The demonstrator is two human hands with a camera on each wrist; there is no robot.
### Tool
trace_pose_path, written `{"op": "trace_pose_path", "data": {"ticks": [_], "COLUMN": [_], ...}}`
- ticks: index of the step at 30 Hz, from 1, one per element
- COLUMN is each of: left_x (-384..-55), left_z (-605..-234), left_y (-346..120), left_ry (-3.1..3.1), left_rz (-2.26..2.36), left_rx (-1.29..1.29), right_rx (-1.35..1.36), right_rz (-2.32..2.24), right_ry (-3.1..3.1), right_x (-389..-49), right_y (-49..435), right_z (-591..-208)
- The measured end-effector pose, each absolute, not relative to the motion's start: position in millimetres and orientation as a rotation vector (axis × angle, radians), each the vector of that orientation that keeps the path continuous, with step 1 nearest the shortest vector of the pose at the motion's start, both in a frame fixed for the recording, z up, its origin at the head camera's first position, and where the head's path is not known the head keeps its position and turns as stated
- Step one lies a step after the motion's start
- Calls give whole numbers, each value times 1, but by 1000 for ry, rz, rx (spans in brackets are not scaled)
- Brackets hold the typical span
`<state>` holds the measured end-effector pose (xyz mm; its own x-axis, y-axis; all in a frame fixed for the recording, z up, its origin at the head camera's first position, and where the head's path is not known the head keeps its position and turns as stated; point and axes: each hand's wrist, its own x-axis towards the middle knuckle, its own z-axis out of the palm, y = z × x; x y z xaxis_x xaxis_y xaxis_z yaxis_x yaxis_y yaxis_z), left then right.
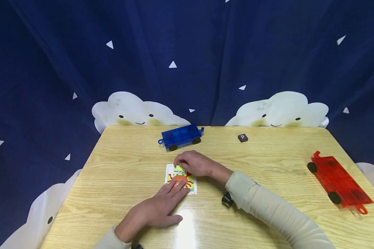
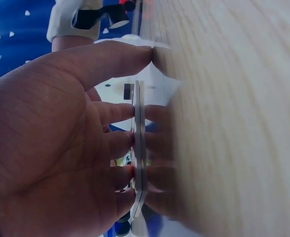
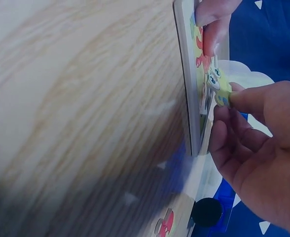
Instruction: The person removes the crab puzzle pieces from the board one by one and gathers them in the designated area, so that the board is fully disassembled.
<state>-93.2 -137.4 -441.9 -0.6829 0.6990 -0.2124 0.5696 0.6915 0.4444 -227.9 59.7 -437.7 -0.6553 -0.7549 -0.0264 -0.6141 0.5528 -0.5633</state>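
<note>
Your right hand (image 1: 199, 164) pinched the eye-printed piece (image 3: 221, 86) between thumb and fingers at the upper part of the crab puzzle board (image 1: 171, 168); whether the piece touched the board could not be told. Your left hand (image 1: 162, 207) lay spread, its straight fingers resting on the board's lower part, the thumb apart from it.

Handling: the piece was judged light, thin and stiff, with a smooth printed face liable to slip in a loose pinch. The preferred hold was by opposite side edges, leaving the underside free. The board appeared light enough to slide, so steady downward pressure suited it.

Clearance: the board lay flat on the table (image 1: 121, 152), well inside its left, right and far edges. The blue wagon (image 1: 180, 136) stood just beyond your right hand and limited forward reach. The P tile (image 1: 242, 138) lay farther right; the red wagon (image 1: 338, 178) stood well apart, near the right edge. Bare wood left of the board offered room to move.
</note>
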Motion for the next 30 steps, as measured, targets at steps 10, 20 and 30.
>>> {"op": "trace_pose_path", "data": {"ticks": [10, 20, 30], "left_x": [-92, -94, -93], "left_z": [-441, -441, -445], "left_y": [-137, -136, -135], "left_ry": [2543, 2541, 2562], "left_rz": [485, 505, 504], "left_rx": [1000, 997, 1017], "right_rx": [-1121, -1124, -1090], "right_rz": [-786, -811, -820], "right_ry": [2554, 2558, 2593], "right_x": [-227, -229, -228], "right_y": [61, 72, 104], "right_z": [-435, -425, -422]}}
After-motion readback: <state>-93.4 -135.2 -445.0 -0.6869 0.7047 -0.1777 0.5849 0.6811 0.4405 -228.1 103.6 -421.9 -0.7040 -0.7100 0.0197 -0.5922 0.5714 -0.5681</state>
